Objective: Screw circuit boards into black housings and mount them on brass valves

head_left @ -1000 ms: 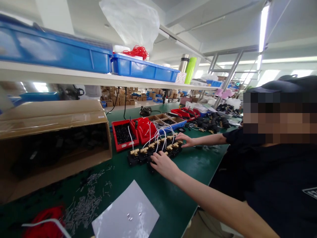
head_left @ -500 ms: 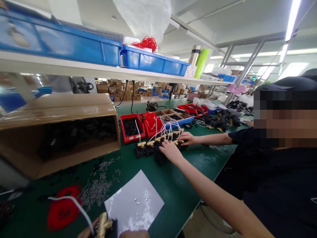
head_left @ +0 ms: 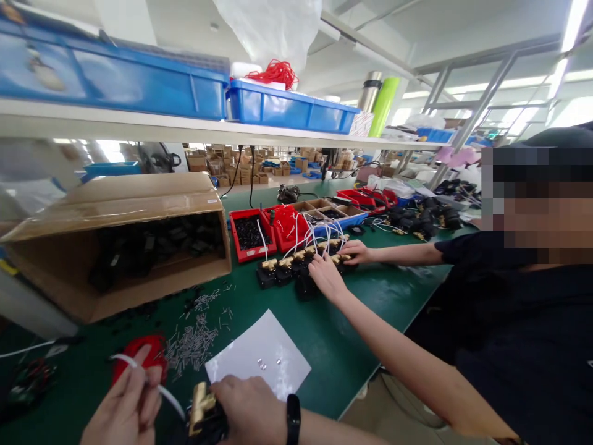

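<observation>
At the bottom left, my left hand pinches a white cable between thumb and fingers. The cable runs down to a black unit with a brass fitting on top. My right hand, with a dark band on its wrist, is closed around that unit's right side; its lower part is cut off by the frame edge. Just beyond lies a white sheet with several small shiny round pieces on it. A red heap and scattered thin metal pins lie near my left hand.
A person's hands touch a row of similar brass-topped units on the green bench. An open cardboard box holds black parts. Red bins stand behind. A shelf with blue trays spans above.
My left hand has risen into view and now grips the white cable. My right hand and the brass-topped unit show more fully. The view has shifted slightly.
</observation>
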Demonstrator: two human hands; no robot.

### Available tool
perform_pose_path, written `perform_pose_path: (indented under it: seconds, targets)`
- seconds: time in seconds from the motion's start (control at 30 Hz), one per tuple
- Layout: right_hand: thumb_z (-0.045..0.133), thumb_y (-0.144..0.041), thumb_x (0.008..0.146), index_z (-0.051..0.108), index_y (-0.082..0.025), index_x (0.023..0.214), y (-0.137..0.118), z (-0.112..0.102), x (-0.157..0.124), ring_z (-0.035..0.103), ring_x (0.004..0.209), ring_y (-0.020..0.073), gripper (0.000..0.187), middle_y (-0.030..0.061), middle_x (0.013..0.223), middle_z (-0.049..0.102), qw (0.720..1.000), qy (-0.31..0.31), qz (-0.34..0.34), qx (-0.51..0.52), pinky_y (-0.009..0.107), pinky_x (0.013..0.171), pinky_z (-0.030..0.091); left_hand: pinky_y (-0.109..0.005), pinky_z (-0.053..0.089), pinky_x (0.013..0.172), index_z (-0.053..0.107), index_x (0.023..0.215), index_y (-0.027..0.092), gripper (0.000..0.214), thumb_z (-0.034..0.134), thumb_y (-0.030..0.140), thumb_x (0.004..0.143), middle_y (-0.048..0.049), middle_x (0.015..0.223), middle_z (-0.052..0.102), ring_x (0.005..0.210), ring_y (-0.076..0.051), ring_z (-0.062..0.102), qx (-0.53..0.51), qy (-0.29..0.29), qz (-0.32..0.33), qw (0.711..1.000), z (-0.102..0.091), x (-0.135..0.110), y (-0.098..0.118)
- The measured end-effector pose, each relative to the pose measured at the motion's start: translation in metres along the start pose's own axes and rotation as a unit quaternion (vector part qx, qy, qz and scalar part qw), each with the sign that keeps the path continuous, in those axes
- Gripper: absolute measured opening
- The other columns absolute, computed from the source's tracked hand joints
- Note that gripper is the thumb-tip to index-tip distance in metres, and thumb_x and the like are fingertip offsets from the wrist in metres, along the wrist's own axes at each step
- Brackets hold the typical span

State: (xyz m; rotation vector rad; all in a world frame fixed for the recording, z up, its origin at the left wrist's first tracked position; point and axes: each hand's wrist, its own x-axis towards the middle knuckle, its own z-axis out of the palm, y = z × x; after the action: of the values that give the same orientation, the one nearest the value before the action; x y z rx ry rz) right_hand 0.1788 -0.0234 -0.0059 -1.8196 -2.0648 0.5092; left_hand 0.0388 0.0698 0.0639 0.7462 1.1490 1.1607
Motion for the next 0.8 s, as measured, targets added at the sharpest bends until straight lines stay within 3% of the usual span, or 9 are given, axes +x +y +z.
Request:
perform_pose_path:
  seconds: [0.1, 0.23, 0.37, 0.47, 0.53, 0.63, 0.7, 0.8]
  targets:
    - [0.066, -0.056, 0.059, 0.054, -0.021, 0.103, -0.002, -0.004, -0.002, 0.065, 0.073, 0.0257, 0.058, 0.0061, 0.094, 0.065, 0.999, 0.034, 0.028, 0.014, 0.032, 0.059, 0.051, -0.015, 0.037, 0.042, 0.058, 0.114, 0.020, 0.045, 0.063, 0.038, 0.074, 0.0021, 0.070, 0.055, 0.053, -0.008, 0.047, 0.129, -0.053, 0.099, 0.985, 0.016, -0.019, -0.001]
    - [0.069, -0.049, 0.061, 0.053, -0.022, 0.106, -0.005, -0.038, -0.012, 0.064, 0.083, 0.0244, 0.055, 0.0044, 0.097, 0.065, 0.983, 0.151, 0.075, 0.072, 0.031, 0.068, 0.051, -0.017, 0.035, 0.043, 0.052, 0.126, 0.019, 0.053, 0.051, 0.047, 0.082, 0.0041, 0.061, 0.049, 0.049, -0.008, 0.042, 0.329, -0.215, 0.206, 0.896, 0.069, -0.040, 0.028]
    - [0.069, -0.037, 0.068, 0.051, -0.021, 0.111, 0.022, -0.086, -0.010, 0.062, 0.090, 0.0222, 0.049, 0.0057, 0.102, 0.064, 0.950, 0.268, 0.137, 0.082, 0.029, 0.074, 0.048, -0.021, 0.043, 0.054, 0.046, 0.131, 0.017, 0.049, 0.045, 0.035, 0.086, 0.0017, 0.070, 0.055, 0.055, -0.009, 0.046, 0.338, -0.407, 0.290, 0.798, 0.144, -0.042, 0.048]
    - [0.065, -0.036, 0.074, 0.053, -0.021, 0.108, 0.056, -0.103, -0.005, 0.062, 0.090, 0.0224, 0.040, 0.0067, 0.101, 0.064, 0.931, 0.299, 0.206, 0.045, 0.029, 0.073, 0.048, -0.024, 0.049, 0.064, 0.024, 0.142, 0.018, 0.066, 0.050, 0.028, 0.082, -0.0079, 0.110, 0.056, 0.068, -0.010, 0.054, 0.264, -0.473, 0.280, 0.792, 0.179, -0.030, 0.028]
    - [0.063, -0.036, 0.075, 0.054, -0.020, 0.106, 0.077, -0.103, -0.005, 0.063, 0.089, 0.0238, 0.036, 0.0075, 0.099, 0.065, 0.921, 0.296, 0.253, 0.020, 0.030, 0.071, 0.048, -0.028, 0.051, 0.070, 0.013, 0.144, 0.019, 0.076, 0.053, 0.028, 0.080, -0.0145, 0.132, 0.043, 0.079, -0.012, 0.058, 0.237, -0.452, 0.265, 0.818, 0.185, -0.018, 0.003]
    - [0.065, -0.036, 0.074, 0.057, -0.022, 0.103, 0.099, -0.089, -0.011, 0.065, 0.086, 0.0265, 0.034, 0.0092, 0.096, 0.067, 0.911, 0.287, 0.296, 0.008, 0.033, 0.068, 0.049, -0.032, 0.051, 0.074, 0.020, 0.141, 0.015, 0.070, 0.051, 0.031, 0.081, -0.0174, 0.131, 0.042, 0.078, -0.013, 0.060, 0.286, -0.375, 0.241, 0.848, 0.172, 0.001, -0.037]
    - [0.068, -0.039, 0.072, 0.053, -0.022, 0.113, 0.105, -0.079, -0.017, 0.065, 0.084, 0.0283, 0.047, 0.0110, 0.095, 0.068, 0.907, 0.281, 0.313, 0.011, 0.035, 0.066, 0.050, -0.035, 0.051, 0.075, 0.028, 0.136, 0.012, 0.062, 0.049, 0.033, 0.081, -0.0160, 0.121, 0.050, 0.072, -0.013, 0.059, 0.342, -0.344, 0.233, 0.843, 0.154, 0.013, -0.059]
    - [0.072, -0.041, 0.069, 0.027, -0.022, 0.140, 0.103, -0.071, -0.028, 0.066, 0.083, 0.0295, 0.086, 0.0141, 0.111, 0.063, 0.907, 0.277, 0.316, -0.025, 0.036, 0.063, 0.052, -0.038, 0.051, 0.072, 0.037, 0.129, 0.009, 0.052, 0.044, 0.031, 0.083, -0.0144, 0.110, 0.057, 0.074, -0.017, 0.059, 0.420, -0.344, 0.256, 0.800, 0.127, 0.025, -0.080]
